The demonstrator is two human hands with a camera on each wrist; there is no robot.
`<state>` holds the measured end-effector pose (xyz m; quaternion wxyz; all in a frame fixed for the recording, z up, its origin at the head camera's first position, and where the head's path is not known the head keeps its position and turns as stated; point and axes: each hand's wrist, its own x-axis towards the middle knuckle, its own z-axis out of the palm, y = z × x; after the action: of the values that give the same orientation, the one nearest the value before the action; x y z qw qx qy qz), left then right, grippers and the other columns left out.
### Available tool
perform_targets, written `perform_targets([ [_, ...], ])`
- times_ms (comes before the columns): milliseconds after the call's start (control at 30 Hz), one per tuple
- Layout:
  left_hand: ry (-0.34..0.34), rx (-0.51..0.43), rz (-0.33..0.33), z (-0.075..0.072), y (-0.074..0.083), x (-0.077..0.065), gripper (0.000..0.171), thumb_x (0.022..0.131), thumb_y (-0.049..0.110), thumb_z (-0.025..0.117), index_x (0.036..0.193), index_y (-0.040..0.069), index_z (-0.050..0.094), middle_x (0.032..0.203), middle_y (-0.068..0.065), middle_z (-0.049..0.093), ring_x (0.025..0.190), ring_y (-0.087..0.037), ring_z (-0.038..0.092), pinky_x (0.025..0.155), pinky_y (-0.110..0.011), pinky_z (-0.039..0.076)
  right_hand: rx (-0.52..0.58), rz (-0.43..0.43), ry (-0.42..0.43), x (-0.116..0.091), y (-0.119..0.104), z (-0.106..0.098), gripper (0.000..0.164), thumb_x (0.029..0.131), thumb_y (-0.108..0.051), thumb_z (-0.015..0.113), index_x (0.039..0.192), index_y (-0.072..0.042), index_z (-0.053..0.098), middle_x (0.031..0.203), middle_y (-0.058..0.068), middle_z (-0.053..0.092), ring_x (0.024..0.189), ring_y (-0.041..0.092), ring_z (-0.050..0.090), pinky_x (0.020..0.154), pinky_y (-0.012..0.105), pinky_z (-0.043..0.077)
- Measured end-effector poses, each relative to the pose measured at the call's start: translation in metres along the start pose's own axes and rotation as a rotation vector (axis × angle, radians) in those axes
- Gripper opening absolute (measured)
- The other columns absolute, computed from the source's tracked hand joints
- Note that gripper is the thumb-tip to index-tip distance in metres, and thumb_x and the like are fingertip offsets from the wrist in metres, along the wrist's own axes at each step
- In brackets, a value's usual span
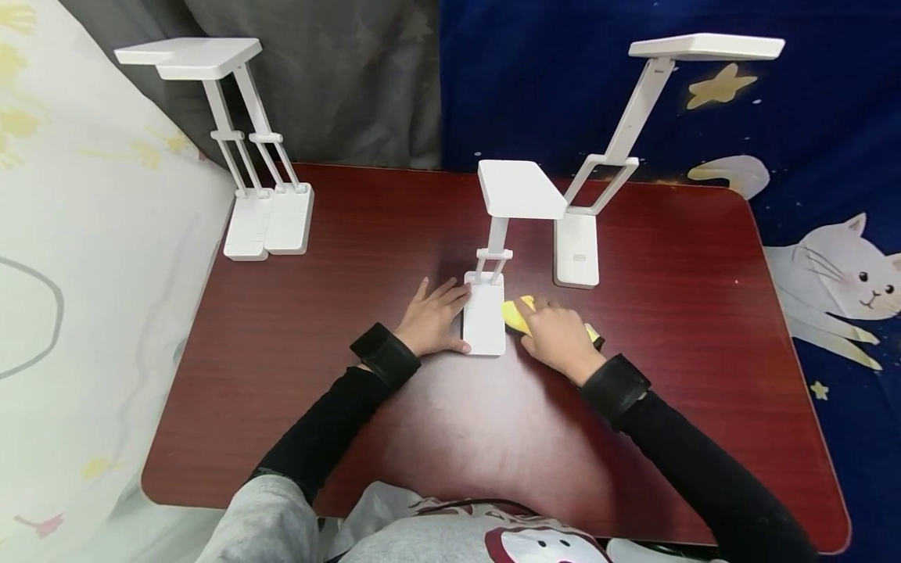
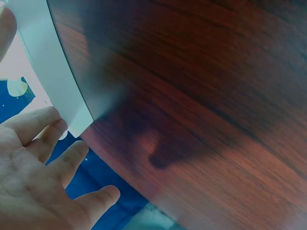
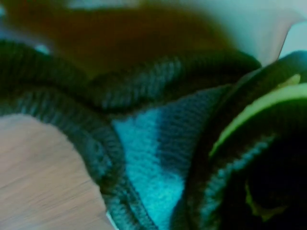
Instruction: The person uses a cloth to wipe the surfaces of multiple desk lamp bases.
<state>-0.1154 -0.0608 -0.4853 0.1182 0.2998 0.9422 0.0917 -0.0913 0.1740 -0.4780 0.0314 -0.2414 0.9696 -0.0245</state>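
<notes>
A white folding desk lamp stands mid-table, with its base [image 1: 484,317] on the wood and its head [image 1: 522,190] raised. My left hand [image 1: 432,317] rests against the left side of that base, fingers spread and mostly straight, thumb at the near corner. In the left wrist view its fingers [image 2: 64,163] lie by the end of the white base [image 2: 60,67]. On the other side, my right hand [image 1: 559,338] grips a bunched yellow-and-dark cloth [image 1: 517,314] beside the base. Dark folds of the cloth [image 3: 144,81] fill the right wrist view, hiding the fingers.
Another white lamp [image 1: 577,250] stands behind to the right. Two more lamps [image 1: 267,223] stand side by side at the back left. The reddish-brown table [image 1: 338,313] meets grey and blue curtains behind and a pale curtain [image 1: 105,258] at left.
</notes>
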Motion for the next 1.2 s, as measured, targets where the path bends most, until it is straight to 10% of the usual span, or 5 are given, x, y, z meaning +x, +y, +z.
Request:
perform_targets([
  [400, -0.010, -0.035, -0.012, -0.001, 0.001, 0.001, 0.098, 0.063, 0.058, 0.071, 0.140, 0.010, 0.035, 0.146, 0.000, 0.029, 0.136, -0.018, 0.017, 0.106, -0.052, 0.008, 0.122, -0.338, -0.123, -0.044, 0.003, -0.014, 0.055, 0.065, -0.025, 0.071, 0.119, -0.018, 0.058, 0.086, -0.001, 0.057, 0.066, 0.014, 0.053, 0.048, 0.031, 0.043],
  [867, -0.061, -0.048, -0.030, -0.002, 0.006, -0.001, 0.097, 0.063, 0.054, 0.074, 0.140, 0.009, 0.034, 0.146, 0.000, 0.028, 0.136, -0.018, 0.018, 0.106, -0.052, 0.010, 0.172, 0.239, -0.101, 0.041, 0.016, -0.016, 0.061, 0.073, -0.021, 0.060, 0.129, -0.003, 0.045, 0.093, 0.018, 0.058, 0.071, 0.029, 0.057, 0.049, 0.045, 0.045],
  [1200, -0.060, -0.029, -0.046, -0.006, 0.006, 0.001, 0.097, 0.062, 0.054, 0.075, 0.140, 0.009, 0.035, 0.146, 0.000, 0.029, 0.136, -0.018, 0.017, 0.107, -0.051, 0.009, 0.040, 0.114, -0.065, 0.032, 0.006, -0.006, 0.062, 0.071, -0.018, 0.064, 0.129, -0.002, 0.047, 0.106, 0.025, 0.056, 0.076, 0.035, 0.059, 0.054, 0.047, 0.048],
])
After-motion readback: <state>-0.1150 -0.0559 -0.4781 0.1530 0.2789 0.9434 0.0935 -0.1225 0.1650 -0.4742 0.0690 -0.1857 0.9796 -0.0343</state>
